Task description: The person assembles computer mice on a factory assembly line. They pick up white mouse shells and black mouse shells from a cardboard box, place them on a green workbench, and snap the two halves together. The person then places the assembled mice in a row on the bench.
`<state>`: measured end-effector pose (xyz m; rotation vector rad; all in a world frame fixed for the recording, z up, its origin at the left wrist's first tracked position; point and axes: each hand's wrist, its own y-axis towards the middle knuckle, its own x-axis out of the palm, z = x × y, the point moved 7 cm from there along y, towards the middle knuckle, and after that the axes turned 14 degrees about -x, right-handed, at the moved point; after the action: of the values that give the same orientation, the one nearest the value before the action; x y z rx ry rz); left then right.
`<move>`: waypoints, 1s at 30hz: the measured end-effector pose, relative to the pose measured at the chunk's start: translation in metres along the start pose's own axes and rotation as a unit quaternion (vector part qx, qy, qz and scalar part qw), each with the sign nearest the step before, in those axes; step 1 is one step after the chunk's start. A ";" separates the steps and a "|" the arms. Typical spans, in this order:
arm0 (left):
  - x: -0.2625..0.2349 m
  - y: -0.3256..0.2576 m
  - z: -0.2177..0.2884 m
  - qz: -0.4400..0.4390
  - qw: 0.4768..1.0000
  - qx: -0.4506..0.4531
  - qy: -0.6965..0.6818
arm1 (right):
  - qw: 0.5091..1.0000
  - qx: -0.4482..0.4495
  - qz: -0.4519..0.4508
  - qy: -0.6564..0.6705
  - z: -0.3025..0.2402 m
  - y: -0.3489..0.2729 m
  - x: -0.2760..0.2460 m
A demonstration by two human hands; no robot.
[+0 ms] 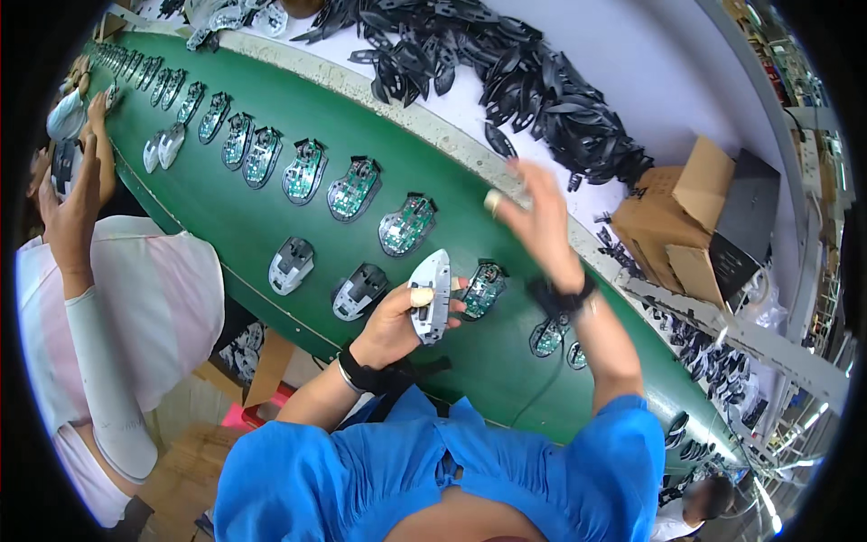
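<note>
Pinching a grey mouse shell, the left hand keeps its grip pressed on the part, thumb on top, above the green conveyor belt.

Right hand is raised over the belt's far edge, blurred, its grip spread and holding nothing. Just beside the held shell lies a mouse base with a green circuit board; more such bases run in a row up the belt, with two grey shells nearer. Black plastic parts are heaped on the white desk beyond, near a cardboard box. A co-worker's sleeved arm shows at left.
</note>
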<state>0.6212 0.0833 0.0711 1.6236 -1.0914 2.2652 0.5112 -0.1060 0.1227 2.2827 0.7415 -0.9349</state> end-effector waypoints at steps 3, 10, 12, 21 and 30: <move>-0.010 -0.002 0.001 0.009 1.000 -0.022 0.009 | 0.976 -0.040 -0.015 -0.215 0.085 0.028 0.035; 0.040 -0.038 0.059 0.177 0.670 0.245 0.678 | 0.958 0.149 -0.076 0.232 0.071 0.001 0.035; 0.063 -0.038 0.066 0.139 0.647 0.249 0.708 | 0.928 0.066 -0.235 0.282 0.001 -0.007 0.017; 0.111 -0.059 0.039 0.038 0.652 0.217 0.726 | 0.786 0.243 0.069 0.564 -0.066 -0.054 -0.048; 0.121 -0.097 -0.006 0.035 0.649 0.305 0.696 | 0.730 0.243 0.290 0.569 -0.092 -0.120 -0.032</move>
<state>0.6168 0.1233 0.2208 -0.4820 0.0788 2.8810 0.4524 0.0301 0.1680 3.1605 0.0950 0.7959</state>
